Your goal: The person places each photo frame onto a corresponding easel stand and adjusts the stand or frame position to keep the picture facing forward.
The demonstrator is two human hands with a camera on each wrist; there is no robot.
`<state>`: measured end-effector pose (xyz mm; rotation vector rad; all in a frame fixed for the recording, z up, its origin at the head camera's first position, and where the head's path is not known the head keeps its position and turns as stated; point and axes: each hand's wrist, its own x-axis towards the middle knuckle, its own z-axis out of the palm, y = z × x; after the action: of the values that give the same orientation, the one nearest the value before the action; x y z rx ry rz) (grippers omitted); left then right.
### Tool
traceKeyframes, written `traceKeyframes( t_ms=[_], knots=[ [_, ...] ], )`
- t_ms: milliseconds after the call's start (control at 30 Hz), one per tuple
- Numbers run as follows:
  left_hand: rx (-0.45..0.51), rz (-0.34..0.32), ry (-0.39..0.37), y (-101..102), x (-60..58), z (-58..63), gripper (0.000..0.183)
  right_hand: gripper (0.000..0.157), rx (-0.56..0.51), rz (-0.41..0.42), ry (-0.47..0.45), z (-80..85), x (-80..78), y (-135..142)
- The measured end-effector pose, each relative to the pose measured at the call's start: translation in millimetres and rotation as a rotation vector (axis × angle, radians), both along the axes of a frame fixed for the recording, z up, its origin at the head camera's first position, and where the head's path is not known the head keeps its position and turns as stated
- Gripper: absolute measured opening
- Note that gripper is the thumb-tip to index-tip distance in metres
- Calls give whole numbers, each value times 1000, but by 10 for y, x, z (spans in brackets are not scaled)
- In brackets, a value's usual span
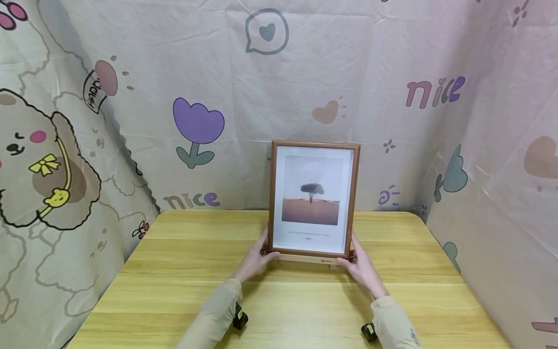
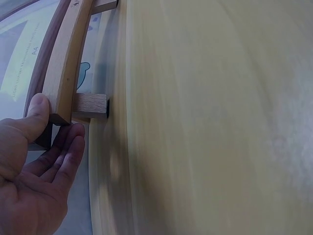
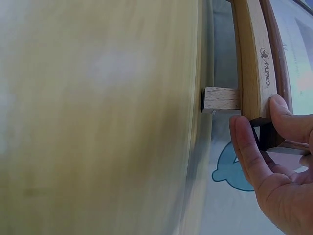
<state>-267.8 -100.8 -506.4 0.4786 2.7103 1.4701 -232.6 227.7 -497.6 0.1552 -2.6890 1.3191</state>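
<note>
A brown-rimmed picture frame [image 1: 311, 237] with a tree print and "A4" on its mount stands upright near the back of the table. Its bottom edge sits at the ledge of a light wooden stand [image 1: 301, 259], whose short feet, such as one foot [image 2: 92, 105] in the left wrist view, reach the tabletop. My left hand [image 1: 256, 259] grips the frame's lower left corner, thumb in front and fingers behind and below, beside the ledge's end. At the lower right corner, my right hand [image 1: 362, 266] holds it the same way, its thumb [image 3: 279, 110] over the front.
Under the stand is a yellow wood-grain table [image 1: 174, 271] with rounded back corners. A printed cloth [image 1: 261, 87] hangs behind it and along both sides. Small black devices [image 1: 240, 317] sit at both wrists.
</note>
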Motion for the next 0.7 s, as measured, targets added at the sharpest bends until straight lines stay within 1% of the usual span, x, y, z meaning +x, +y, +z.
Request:
traceKeyframes(
  t_ms=[333,700],
  knots=[
    [8,5,7,-40,6,12,96,101,2,3,-11,1,-19,-39],
    [-3,21,3,-102,16,-8,97,100,-13,18,14,-1,-39,-98]
  ],
)
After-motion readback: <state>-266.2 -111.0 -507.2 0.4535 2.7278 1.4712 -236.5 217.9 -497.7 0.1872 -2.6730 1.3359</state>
